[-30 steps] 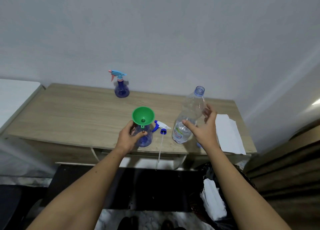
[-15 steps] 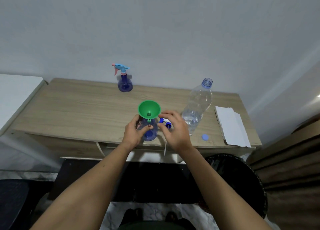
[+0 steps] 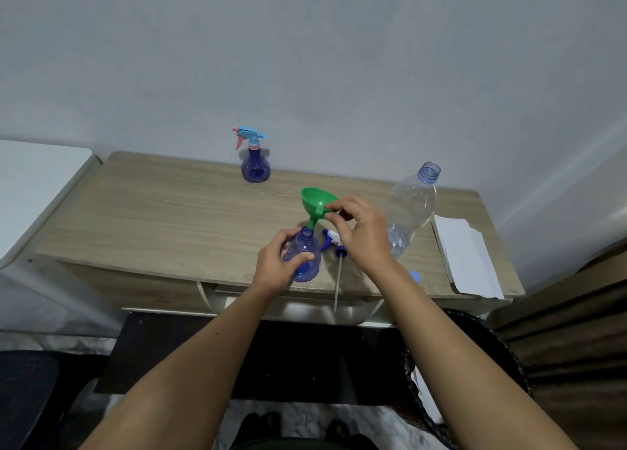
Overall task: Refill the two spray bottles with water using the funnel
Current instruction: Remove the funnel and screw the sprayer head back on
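Observation:
My left hand grips an open blue spray bottle standing near the table's front edge. My right hand pinches the rim tab of the green funnel, which is tilted, its spout just above and beside the bottle's mouth. The bottle's white and blue spray head lies on the table to the right, its tube hanging over the edge. A second blue spray bottle with its head on stands at the back. A clear, uncapped water bottle stands to the right.
The wooden table backs against a grey wall. White folded paper lies at its right end, and a blue cap near the front edge. A black bin stands below right. A white surface sits to the left.
My right hand let go of the water bottle, which now stands on the table, moved left and took the funnel. The funnel is now lifted and tilted out of the bottle's mouth.

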Available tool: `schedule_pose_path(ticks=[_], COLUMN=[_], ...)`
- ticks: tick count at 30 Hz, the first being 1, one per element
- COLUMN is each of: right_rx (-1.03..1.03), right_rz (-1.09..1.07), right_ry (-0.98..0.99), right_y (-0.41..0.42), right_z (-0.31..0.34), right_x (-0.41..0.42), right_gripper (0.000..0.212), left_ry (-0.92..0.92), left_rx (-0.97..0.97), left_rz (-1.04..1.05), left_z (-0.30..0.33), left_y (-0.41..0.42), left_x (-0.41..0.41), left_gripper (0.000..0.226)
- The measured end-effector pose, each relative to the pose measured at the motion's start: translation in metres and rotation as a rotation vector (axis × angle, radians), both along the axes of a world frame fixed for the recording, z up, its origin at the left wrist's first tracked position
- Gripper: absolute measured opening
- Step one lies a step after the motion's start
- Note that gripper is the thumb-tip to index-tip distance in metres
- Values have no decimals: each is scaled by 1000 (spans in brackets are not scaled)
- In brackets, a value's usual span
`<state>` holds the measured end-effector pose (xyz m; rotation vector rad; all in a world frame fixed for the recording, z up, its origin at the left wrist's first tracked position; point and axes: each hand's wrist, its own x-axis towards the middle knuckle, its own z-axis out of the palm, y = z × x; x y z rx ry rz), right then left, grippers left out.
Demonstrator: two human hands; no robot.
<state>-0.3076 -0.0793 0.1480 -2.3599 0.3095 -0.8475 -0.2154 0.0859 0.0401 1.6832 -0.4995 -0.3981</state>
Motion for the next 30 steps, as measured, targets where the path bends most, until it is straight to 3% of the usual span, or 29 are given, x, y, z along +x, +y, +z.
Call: schedule_pose_path(ticks=[6, 18, 30], right_rx=[113, 540, 476], right_rz=[-163, -345, -325], right_ry=[12, 167, 250], right_y=[-15, -31, -38], right_z=[-8, -107, -157], right_x=[25, 83, 96], right_gripper=[11, 13, 21], left_ry=[-17, -117, -100], left_rx=[46, 86, 76], left_rz=[-22, -5, -7], left_z=[5, -7, -3], left_y=[3, 0, 1], left_x=[2, 9, 6], left_gripper=[55, 57, 59])
